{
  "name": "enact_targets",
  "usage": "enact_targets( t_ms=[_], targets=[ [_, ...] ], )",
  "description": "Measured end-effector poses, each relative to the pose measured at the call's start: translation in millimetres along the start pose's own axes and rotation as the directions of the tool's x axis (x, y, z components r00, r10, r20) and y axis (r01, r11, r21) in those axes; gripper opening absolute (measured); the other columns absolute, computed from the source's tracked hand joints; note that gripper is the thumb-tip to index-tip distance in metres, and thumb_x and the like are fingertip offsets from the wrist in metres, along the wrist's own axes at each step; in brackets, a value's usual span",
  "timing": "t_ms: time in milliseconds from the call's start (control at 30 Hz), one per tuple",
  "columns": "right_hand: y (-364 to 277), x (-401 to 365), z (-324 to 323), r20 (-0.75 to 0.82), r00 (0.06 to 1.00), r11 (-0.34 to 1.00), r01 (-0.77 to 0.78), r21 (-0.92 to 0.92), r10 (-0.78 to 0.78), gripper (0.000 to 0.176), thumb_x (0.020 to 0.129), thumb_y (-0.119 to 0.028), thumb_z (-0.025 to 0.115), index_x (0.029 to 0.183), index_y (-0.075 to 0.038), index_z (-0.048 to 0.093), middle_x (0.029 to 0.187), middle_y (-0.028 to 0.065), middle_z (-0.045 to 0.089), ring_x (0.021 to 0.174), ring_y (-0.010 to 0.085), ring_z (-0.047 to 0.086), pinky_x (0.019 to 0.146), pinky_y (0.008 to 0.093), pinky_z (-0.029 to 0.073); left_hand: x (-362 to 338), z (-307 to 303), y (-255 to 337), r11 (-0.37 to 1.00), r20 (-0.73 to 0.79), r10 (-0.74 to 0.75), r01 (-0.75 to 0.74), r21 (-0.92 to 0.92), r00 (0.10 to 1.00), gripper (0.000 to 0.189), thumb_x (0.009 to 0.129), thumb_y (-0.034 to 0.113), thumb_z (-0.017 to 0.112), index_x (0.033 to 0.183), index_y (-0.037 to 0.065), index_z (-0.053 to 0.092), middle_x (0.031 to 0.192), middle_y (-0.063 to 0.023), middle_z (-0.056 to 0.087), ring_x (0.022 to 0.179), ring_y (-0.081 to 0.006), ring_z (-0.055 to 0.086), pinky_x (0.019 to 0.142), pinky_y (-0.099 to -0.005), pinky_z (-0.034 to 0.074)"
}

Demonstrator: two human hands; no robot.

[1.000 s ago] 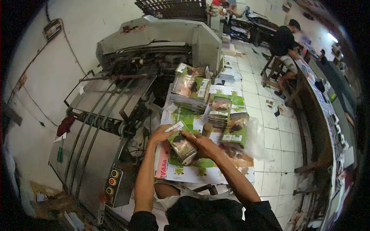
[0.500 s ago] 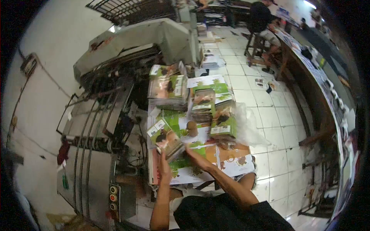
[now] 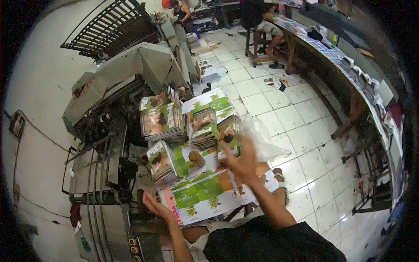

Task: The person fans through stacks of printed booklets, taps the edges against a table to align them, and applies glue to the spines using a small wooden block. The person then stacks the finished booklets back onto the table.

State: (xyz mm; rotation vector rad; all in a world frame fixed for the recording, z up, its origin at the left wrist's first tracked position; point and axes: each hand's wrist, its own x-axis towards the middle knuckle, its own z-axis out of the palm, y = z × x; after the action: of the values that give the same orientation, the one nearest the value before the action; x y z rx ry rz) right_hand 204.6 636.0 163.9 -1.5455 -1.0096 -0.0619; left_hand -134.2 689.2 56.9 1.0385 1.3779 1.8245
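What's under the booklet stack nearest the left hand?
A printed sheet shows around the near right of the booklet stack, green and white there. The part directly beneath is covered, so I can't tell what's there.

Glare on floor tiles [image 3: 301, 131], right grip [image 3: 243, 160] blurred, edges warped and black.

Printed stacks, four, glossy, green and brown with white panels, lying on printed sheets [image 3: 203, 190] | rear-left stack [image 3: 159, 121]: broad, uneven top | front-left stack [image 3: 162, 160]: set askew, just in front of rear-left stack | middle stack [image 3: 204, 126]: edges fanned | right stack [image 3: 228, 131]: beside middle stack, partly hidden
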Motion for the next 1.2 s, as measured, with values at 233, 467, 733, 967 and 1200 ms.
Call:
enact_targets(
  t_ms=[233, 467, 733, 967, 1200],
  targets=[
    [93, 45, 2, 0.478, 0.693, 0.840, -0.479, -0.253, 0.539, 0.081, 0.059, -0.056, 0.085, 0.100, 0.010, 0.061, 0.097, 0.0240, 0.068, 0.087, 0.0317, 0.068, 0.068, 0.0396, 0.054, -102, 1, 14, 0.967, 0.057, 0.048, -0.061, 0.249, 0.997, 0.018, 0.094, 0.008, 0.057, 0.111, 0.001, 0.052, 0.110, -0.0106, 0.058, 0.092, -0.0182, 0.056, 0.087, -0.0327, 0.045],
    [69, 31, 6, 0.336, 0.865, 0.925, -0.318, -0.210, 0.374, 0.061, 0.065, -0.039, 0.085, 0.096, 0.006, 0.059, 0.091, 0.0253, 0.067, 0.086, 0.0366, 0.068, 0.075, 0.0445, 0.052, -98, 26, 47, 0.978, 0.410, -0.024, -0.065, 0.200, 0.912, 0.015, 0.093, 0.011, 0.064, 0.102, 0.001, 0.057, 0.095, -0.0074, 0.061, 0.087, -0.0148, 0.059, 0.077, -0.0291, 0.047],
    [10, -35, -26, 0.601, 0.790, 0.754, -0.467, 0.462, 0.121, 0.038, 0.083, 0.000, 0.073, 0.115, 0.001, 0.052, 0.110, 0.0139, 0.067, 0.103, 0.0198, 0.065, 0.089, 0.0326, 0.053, -128, 48, 86, 0.995, 0.617, 0.019, -0.076, 0.066, 0.787, 0.041, 0.091, 0.008, 0.063, 0.130, 0.000, 0.051, 0.126, -0.0193, 0.059, 0.126, -0.0284, 0.053, 0.107, -0.0412, 0.040],
    [50, -144, -6, 0.729, 0.683, 0.872, -0.324, 0.367, -0.053, 0.046, 0.083, 0.001, 0.057, 0.128, 0.003, 0.049, 0.119, 0.0151, 0.061, 0.113, 0.0280, 0.056, 0.101, 0.0361, 0.040, -128, 31, 62, 0.918, 0.677, -0.378, 0.164, 0.360, 0.632, 0.049, 0.090, 0.003, 0.057, 0.136, -0.002, 0.044, 0.130, -0.0163, 0.057, 0.123, -0.0280, 0.052, 0.104, -0.0339, 0.039],
    [18, -165, -6, 0.664, 0.748, 0.939, -0.233, 0.253, 0.007, 0.074, 0.080, 0.004, 0.043, 0.150, 0.006, 0.018, 0.147, 0.0286, 0.035, 0.137, 0.0387, 0.035, 0.116, 0.0435, 0.021, -139, 38, 62, 0.958, 0.640, -0.004, -0.180, 0.222, 0.768, 0.044, 0.090, 0.001, 0.051, 0.133, -0.007, 0.044, 0.122, -0.0266, 0.057, 0.115, -0.0395, 0.056, 0.098, -0.0407, 0.042]
  ],
)
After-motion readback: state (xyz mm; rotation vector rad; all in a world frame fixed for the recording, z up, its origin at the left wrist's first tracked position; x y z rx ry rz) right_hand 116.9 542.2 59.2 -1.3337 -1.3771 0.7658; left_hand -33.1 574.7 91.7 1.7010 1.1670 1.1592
